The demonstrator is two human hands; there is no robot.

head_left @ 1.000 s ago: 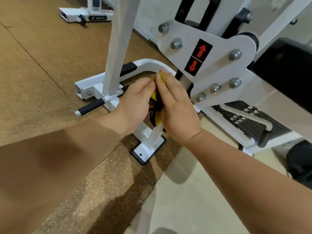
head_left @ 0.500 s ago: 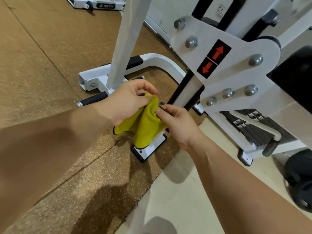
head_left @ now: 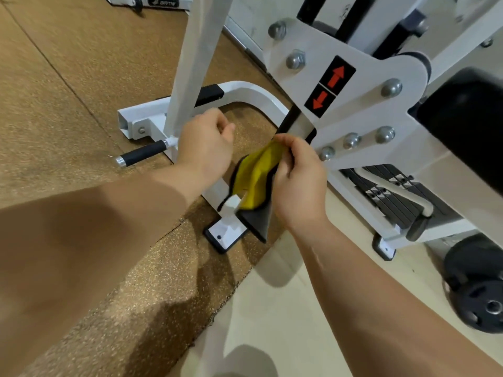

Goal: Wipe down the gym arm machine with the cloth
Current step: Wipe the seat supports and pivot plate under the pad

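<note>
Your right hand (head_left: 296,180) pinches the hanging yellow cloth (head_left: 255,178). Your left hand (head_left: 206,145), fingers curled, holds nothing. The machine's slanted post (head_left: 290,121) rises just beyond the right hand, which is the nearer one.

Covering the left side: brown speckled floor matting (head_left: 68,85), meeting pale tile (head_left: 272,308) just right of the white foot plate (head_left: 226,236).
Sitting flat at the matting's edge: that foot plate.
Resting beyond the foot plate, on matting: white machine base tube (head_left: 141,118).
Lying well right of the foot plate, on tile: black weight plate (head_left: 479,295).
Standing far beyond the foot plate, on matting: another white base bar (head_left: 163,2).
</note>
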